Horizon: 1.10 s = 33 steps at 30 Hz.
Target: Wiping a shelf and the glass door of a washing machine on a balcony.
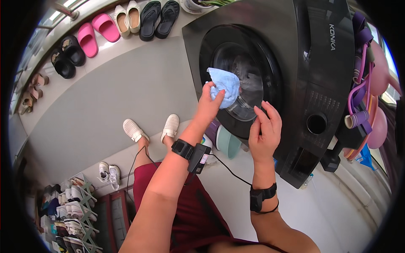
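My left hand (209, 102) grips a bunched light-blue cloth (225, 87) in front of the round glass door (246, 71) of a dark front-loading washing machine (284, 41). Part of the cloth hides the lower left of the glass. To the right, my right hand (266, 131) is raised with its fingers apart and bent, near the lower rim of the door, holding nothing. Whether its fingertips touch the rim, I cannot tell. The control panel with its round knob (316, 124) lies to the right of this hand.
Below the door stand a green plastic basin (228, 144) and a purple container (212, 129). Pink slippers (87, 39) and other shoes line the far edge of a grey mat (126, 82). A shoe rack (85, 212) is at lower left. Purple straps (360, 117) and pink items hang beyond the machine.
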Tool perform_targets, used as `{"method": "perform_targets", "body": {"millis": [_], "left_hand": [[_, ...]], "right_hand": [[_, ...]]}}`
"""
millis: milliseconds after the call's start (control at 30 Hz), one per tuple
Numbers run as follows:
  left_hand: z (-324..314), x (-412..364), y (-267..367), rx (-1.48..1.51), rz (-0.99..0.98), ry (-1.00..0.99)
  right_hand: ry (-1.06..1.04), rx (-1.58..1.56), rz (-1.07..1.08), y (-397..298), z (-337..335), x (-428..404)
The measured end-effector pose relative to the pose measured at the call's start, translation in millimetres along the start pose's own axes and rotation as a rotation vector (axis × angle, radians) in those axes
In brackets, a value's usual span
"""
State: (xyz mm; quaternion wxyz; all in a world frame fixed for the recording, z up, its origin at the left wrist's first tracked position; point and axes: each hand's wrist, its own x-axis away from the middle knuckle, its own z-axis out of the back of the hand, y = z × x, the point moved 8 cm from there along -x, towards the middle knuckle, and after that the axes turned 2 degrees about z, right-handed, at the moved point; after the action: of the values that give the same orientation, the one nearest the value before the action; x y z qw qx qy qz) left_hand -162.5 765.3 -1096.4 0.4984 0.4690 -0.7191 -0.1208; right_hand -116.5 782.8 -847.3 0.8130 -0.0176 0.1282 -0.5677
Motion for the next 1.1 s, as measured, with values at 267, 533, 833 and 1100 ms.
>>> {"method": "perform_targets", "body": {"millis": [267, 533, 833, 1100], "left_hand": [[-77, 33, 69, 0.251, -0.185, -0.082], [-77, 7, 130, 0.020, -0.423, 0.007], [-89, 65, 58, -0.140, -0.380, -0.124], [-78, -13, 85, 0.662, 0.045, -0.262]], "right_hand": [[0.000, 0.072, 0.003, 17, 40, -4], [0.005, -0.152, 0.004, 13, 7, -31], [0.046, -0.033, 0.026, 26, -14, -23], [0.030, -0.223, 0.014, 19, -70, -21]]}}
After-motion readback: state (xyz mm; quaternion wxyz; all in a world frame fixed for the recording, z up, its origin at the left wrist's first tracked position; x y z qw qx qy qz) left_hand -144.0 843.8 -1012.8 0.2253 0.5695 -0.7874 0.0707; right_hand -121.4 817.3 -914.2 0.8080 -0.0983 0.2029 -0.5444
